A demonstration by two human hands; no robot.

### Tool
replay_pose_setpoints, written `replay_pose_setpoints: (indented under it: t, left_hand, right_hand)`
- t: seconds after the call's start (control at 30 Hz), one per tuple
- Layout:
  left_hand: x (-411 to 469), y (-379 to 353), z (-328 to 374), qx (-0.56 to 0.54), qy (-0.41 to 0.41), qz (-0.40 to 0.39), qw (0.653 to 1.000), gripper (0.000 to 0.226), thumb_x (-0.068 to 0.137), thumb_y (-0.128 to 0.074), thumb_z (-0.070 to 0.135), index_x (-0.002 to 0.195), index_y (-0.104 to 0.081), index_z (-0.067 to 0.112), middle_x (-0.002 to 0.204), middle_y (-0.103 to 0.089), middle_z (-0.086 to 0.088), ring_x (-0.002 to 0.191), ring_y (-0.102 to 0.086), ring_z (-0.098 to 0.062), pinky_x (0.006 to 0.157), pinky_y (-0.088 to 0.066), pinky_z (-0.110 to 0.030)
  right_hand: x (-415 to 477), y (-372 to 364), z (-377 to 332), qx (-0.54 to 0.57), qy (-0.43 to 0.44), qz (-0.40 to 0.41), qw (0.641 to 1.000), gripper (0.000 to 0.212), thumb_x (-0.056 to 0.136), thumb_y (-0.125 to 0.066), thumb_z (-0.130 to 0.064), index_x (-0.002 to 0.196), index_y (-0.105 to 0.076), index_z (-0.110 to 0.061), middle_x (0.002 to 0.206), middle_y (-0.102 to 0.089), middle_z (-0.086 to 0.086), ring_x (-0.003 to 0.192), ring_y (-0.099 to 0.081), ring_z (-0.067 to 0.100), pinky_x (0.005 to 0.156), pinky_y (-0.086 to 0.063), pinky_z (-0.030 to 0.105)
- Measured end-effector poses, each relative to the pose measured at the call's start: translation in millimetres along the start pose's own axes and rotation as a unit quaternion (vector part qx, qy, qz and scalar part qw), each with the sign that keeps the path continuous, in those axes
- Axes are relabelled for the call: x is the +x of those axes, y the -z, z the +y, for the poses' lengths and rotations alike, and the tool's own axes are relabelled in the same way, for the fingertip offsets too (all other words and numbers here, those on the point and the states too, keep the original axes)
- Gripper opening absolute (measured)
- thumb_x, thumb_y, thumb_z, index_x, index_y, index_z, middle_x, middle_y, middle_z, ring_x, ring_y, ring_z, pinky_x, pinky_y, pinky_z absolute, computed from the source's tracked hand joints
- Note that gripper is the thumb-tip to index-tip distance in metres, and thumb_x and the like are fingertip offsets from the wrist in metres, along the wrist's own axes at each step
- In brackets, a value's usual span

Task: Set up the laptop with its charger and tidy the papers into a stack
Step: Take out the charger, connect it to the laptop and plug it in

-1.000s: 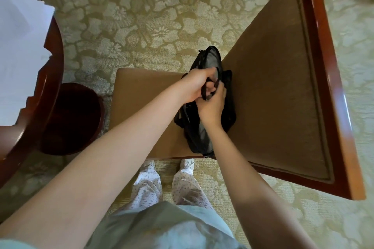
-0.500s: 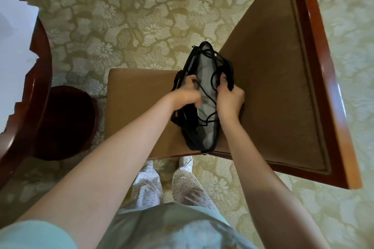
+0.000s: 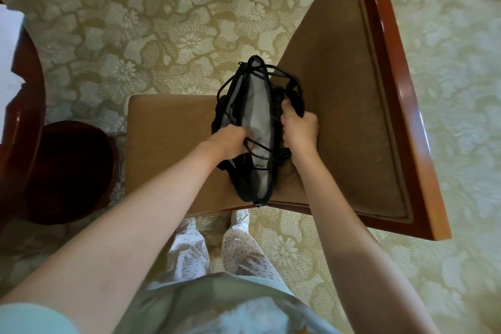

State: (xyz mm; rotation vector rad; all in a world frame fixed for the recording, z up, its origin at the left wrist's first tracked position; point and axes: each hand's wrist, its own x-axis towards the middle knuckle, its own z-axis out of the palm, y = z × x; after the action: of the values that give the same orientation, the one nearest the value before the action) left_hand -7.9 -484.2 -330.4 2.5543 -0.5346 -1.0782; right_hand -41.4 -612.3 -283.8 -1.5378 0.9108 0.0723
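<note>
1. The step in hand looks like opening the black bag [image 3: 257, 106] to get the laptop and charger out. The bag stands at mid-frame on the chair seat [image 3: 168, 144], right beside the chair back [image 3: 352, 116].
2. To do it well, draw the two rims apart evenly so the mouth gapes wide. Keep the bag steady, because its lower end sits right at the front edge of the seat and could tip off.
3. Black cords cross the mouth and should be cleared aside before anything is lifted, or they are likely to snag. Whether they are the charger lead or bag straps cannot be told.
4. The grey panel inside may be the laptop or only lining; this is also unclear.
5. The left grip [image 3: 230, 138] reaches in from lower left. Its fingers curl into the left side of the mouth, closing on the rim and a cord loop, with the fingertips hidden.
6. The right grip [image 3: 299, 127] comes from lower right, knuckles up, fingers wrapped over the right rim.
7. The papers [image 3: 8, 43] lie on the round wooden surface [image 3: 29, 89] at upper left, well apart from the bag. A dark bin [image 3: 67, 171] stands just below that surface.
</note>
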Motion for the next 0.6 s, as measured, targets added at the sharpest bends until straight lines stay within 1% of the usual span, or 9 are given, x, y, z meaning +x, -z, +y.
replay_pose_setpoints:
  t: [0.03, 0.1, 0.13, 0.17, 0.23, 0.3, 0.33, 0.47, 0.6]
  left_hand:
    - [-3, 4, 0, -0.007, -0.015, -0.039, 0.999, 0.022, 0.088, -0.06, 0.022, 0.108, -0.056, 0.014, 0.107, -0.06, -0.011, 0.109, -0.056, -0.028, 0.081, -0.041, -0.028]
    - [-6, 2, 5, 0.037, -0.019, -0.106, 0.994, 0.063, 0.076, -0.074, 0.033, 0.131, -0.044, 0.02, 0.131, -0.05, -0.009, 0.125, -0.044, -0.028, 0.094, -0.04, -0.03]
    - [-8, -6, 10, 0.074, -0.01, -0.117, 0.99, 0.082, 0.073, -0.075, 0.04, 0.141, -0.033, 0.024, 0.14, -0.041, -0.009, 0.131, -0.036, -0.029, 0.102, -0.037, -0.034]
    - [-10, -16, 15, 0.098, -0.001, -0.1, 0.99, 0.088, 0.073, -0.073, 0.047, 0.145, -0.027, 0.027, 0.143, -0.037, -0.009, 0.133, -0.032, -0.031, 0.105, -0.035, -0.039]
    - [-12, -35, 24, 0.085, 0.021, 0.001, 0.996, 0.065, 0.082, -0.061, 0.049, 0.138, -0.041, 0.023, 0.133, -0.044, -0.012, 0.126, -0.036, -0.032, 0.101, -0.036, -0.042]
    - [-9, -40, 25, 0.031, 0.043, 0.089, 0.995, 0.038, 0.091, -0.054, 0.034, 0.121, -0.057, 0.011, 0.122, -0.049, -0.015, 0.118, -0.044, -0.034, 0.096, -0.041, -0.042]
    - [-8, -37, 23, 0.007, 0.048, 0.096, 0.994, 0.03, 0.093, -0.051, 0.025, 0.114, -0.06, 0.005, 0.118, -0.051, -0.016, 0.114, -0.048, -0.035, 0.093, -0.044, -0.041]
    - [-11, -12, 12, -0.015, 0.036, 0.099, 0.994, 0.031, 0.098, -0.04, 0.02, 0.101, -0.062, -0.001, 0.097, -0.061, -0.017, 0.093, -0.06, -0.035, 0.074, -0.045, -0.036]
    - [-23, 4, 13, -0.115, -0.022, 0.177, 0.977, 0.032, 0.1, -0.04, 0.022, 0.11, -0.064, 0.004, 0.098, -0.064, -0.014, 0.095, -0.061, -0.029, 0.074, -0.041, -0.025]
  right_hand:
    - [-2, -1, 1, 0.01, -0.015, -0.007, 1.0, 0.047, 0.094, -0.053, -0.03, 0.05, -0.042, -0.018, 0.037, -0.038, -0.011, 0.033, -0.034, 0.005, 0.044, -0.025, 0.024]
    - [-7, -5, -3, 0.056, -0.043, -0.009, 0.997, 0.048, 0.095, -0.052, -0.034, 0.052, -0.038, -0.017, 0.034, -0.033, -0.011, 0.028, -0.027, 0.004, 0.041, -0.023, 0.023]
    - [-10, -8, -7, 0.088, -0.057, -0.009, 0.994, 0.048, 0.095, -0.051, -0.035, 0.053, -0.036, -0.017, 0.034, -0.03, -0.01, 0.028, -0.024, 0.006, 0.038, -0.022, 0.022]
    - [-12, -9, -12, 0.125, -0.07, -0.01, 0.99, 0.048, 0.096, -0.05, -0.035, 0.054, -0.035, -0.016, 0.034, -0.027, -0.01, 0.028, -0.021, 0.007, 0.035, -0.02, 0.02]
    - [-16, -9, -21, 0.183, -0.083, -0.016, 0.979, 0.046, 0.097, -0.049, -0.033, 0.056, -0.035, -0.016, 0.036, -0.024, -0.009, 0.029, -0.018, 0.007, 0.034, -0.016, 0.015]
    - [-16, -6, -26, 0.201, -0.082, -0.026, 0.976, 0.046, 0.097, -0.048, -0.032, 0.056, -0.035, -0.016, 0.038, -0.023, -0.008, 0.03, -0.017, 0.007, 0.034, -0.014, 0.015]
    - [-16, -4, -28, 0.196, -0.081, -0.031, 0.977, 0.045, 0.096, -0.049, -0.031, 0.056, -0.035, -0.016, 0.038, -0.023, -0.008, 0.031, -0.017, 0.007, 0.034, -0.014, 0.015]
    - [-17, 5, -33, 0.138, -0.08, -0.048, 0.986, 0.036, 0.095, -0.051, -0.021, 0.061, -0.042, -0.013, 0.032, -0.031, -0.01, 0.027, -0.024, 0.005, 0.031, -0.019, 0.014]
    - [-17, 18, -39, 0.076, -0.104, -0.071, 0.989, 0.032, 0.096, -0.048, -0.02, 0.068, -0.057, -0.008, 0.051, -0.047, 0.0, 0.04, -0.045, 0.01, 0.041, -0.039, 0.017]
